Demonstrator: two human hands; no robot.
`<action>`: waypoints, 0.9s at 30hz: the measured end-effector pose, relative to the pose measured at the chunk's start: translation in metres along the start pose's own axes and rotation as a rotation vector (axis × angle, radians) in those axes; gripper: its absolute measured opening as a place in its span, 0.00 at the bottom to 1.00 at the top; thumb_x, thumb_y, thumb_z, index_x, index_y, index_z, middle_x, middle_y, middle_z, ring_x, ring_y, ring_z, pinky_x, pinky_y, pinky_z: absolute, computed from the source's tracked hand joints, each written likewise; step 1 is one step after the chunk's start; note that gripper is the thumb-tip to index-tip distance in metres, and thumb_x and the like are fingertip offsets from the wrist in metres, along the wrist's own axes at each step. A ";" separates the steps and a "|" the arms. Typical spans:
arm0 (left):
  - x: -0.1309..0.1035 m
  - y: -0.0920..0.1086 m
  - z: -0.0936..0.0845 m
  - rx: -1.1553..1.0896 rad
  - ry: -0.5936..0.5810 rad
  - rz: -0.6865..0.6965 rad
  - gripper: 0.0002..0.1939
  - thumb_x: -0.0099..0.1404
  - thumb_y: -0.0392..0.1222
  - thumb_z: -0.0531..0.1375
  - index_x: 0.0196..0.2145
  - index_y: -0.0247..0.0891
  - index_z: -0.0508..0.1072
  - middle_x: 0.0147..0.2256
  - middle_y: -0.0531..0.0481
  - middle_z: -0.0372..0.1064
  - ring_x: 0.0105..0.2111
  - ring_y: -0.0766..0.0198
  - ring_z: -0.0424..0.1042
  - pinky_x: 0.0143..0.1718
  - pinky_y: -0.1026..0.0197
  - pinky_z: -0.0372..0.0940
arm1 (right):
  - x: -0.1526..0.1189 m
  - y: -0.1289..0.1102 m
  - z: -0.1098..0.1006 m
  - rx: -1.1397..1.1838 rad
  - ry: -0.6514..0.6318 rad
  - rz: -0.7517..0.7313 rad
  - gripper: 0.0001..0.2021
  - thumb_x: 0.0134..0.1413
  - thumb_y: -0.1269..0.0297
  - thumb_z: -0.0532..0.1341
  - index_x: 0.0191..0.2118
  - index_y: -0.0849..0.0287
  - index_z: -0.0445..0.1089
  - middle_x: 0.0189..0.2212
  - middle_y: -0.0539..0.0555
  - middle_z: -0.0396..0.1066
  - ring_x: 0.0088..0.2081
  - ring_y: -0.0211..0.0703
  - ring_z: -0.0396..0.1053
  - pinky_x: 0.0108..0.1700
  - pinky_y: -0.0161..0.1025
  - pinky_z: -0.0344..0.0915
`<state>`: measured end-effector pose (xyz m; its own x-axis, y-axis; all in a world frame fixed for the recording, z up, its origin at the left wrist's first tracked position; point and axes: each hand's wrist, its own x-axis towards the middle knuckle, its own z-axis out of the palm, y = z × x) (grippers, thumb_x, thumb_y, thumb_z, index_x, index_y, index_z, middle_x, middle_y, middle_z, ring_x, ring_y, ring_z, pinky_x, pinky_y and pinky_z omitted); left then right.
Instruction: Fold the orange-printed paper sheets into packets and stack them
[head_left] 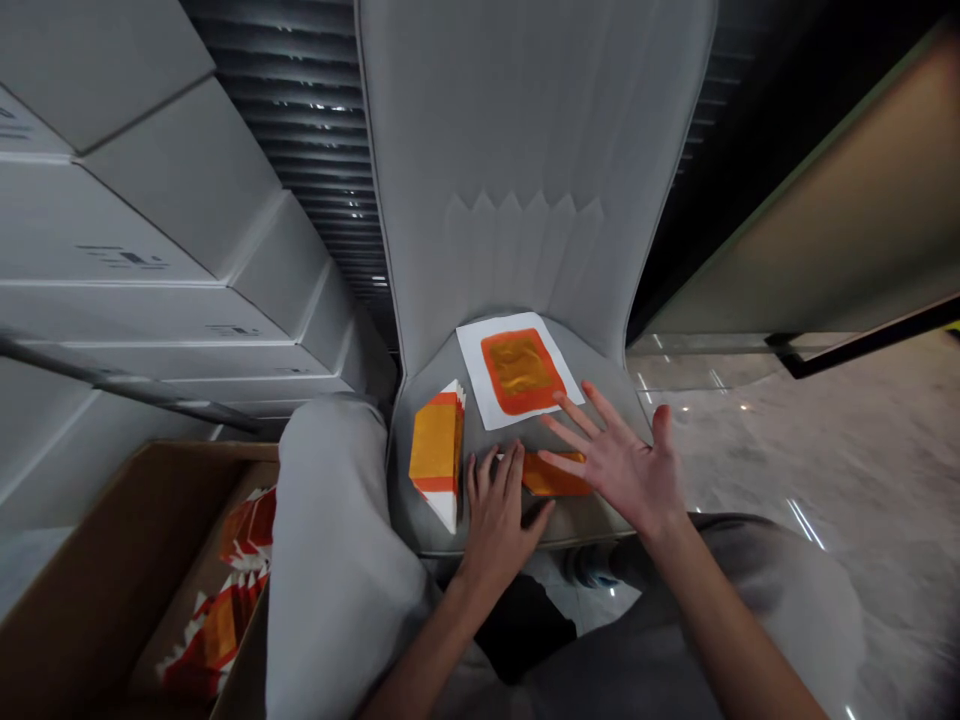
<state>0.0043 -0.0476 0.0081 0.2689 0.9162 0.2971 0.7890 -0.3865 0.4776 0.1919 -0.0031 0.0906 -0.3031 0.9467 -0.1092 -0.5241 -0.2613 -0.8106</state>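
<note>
A flat white paper sheet with an orange and gold square on it lies toward the back of the grey chair seat. To the left is a stack of folded orange and gold papers with white points. My left hand rests flat, fingers stretched, at the left end of a folded orange and gold paper near the seat's front. Palm up and fingers spread, my right hand hovers over that paper's right end, hiding part of it. The right hand holds nothing.
The grey chair has an upright backrest behind the papers. White boxes are stacked on the left. Below them, an open cardboard box contains several folded red and gold papers. A dark-framed panel stands right, above shiny floor.
</note>
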 end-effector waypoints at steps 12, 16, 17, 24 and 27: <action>0.002 -0.005 0.003 -0.166 0.069 0.006 0.26 0.65 0.40 0.63 0.60 0.39 0.64 0.55 0.43 0.69 0.59 0.51 0.65 0.69 0.38 0.47 | 0.010 -0.006 -0.004 -0.277 -0.061 -0.087 0.42 0.58 0.26 0.35 0.73 0.41 0.45 0.72 0.55 0.48 0.67 0.68 0.55 0.58 0.70 0.60; 0.003 -0.002 -0.001 -0.100 0.052 -0.012 0.42 0.60 0.58 0.68 0.64 0.35 0.61 0.60 0.37 0.63 0.62 0.42 0.59 0.67 0.33 0.46 | 0.012 -0.006 -0.009 -0.432 -0.086 -0.085 0.40 0.60 0.29 0.29 0.73 0.36 0.40 0.72 0.51 0.47 0.66 0.62 0.58 0.58 0.68 0.62; 0.003 -0.001 -0.002 -0.087 0.041 -0.011 0.41 0.61 0.59 0.67 0.64 0.36 0.61 0.61 0.37 0.62 0.63 0.42 0.58 0.67 0.33 0.46 | 0.012 -0.007 -0.012 -0.440 -0.102 -0.085 0.40 0.60 0.30 0.27 0.73 0.37 0.41 0.72 0.51 0.48 0.66 0.61 0.58 0.58 0.67 0.63; 0.001 -0.004 0.001 -0.065 0.041 -0.013 0.16 0.70 0.39 0.59 0.54 0.42 0.70 0.60 0.41 0.64 0.62 0.47 0.60 0.67 0.33 0.48 | 0.000 0.003 -0.034 -1.117 -0.142 -0.113 0.27 0.66 0.50 0.58 0.68 0.44 0.59 0.67 0.52 0.60 0.68 0.51 0.56 0.69 0.55 0.52; 0.001 -0.005 0.002 -0.124 0.061 -0.008 0.13 0.69 0.37 0.60 0.52 0.42 0.71 0.59 0.43 0.66 0.61 0.49 0.62 0.67 0.35 0.49 | -0.005 0.021 -0.047 -1.310 -0.157 -0.136 0.26 0.64 0.56 0.62 0.66 0.47 0.63 0.62 0.56 0.67 0.62 0.52 0.65 0.65 0.54 0.61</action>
<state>0.0013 -0.0447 0.0046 0.2258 0.9128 0.3404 0.7159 -0.3925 0.5775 0.2196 -0.0041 0.0465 -0.4442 0.8958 0.0116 0.5662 0.2908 -0.7713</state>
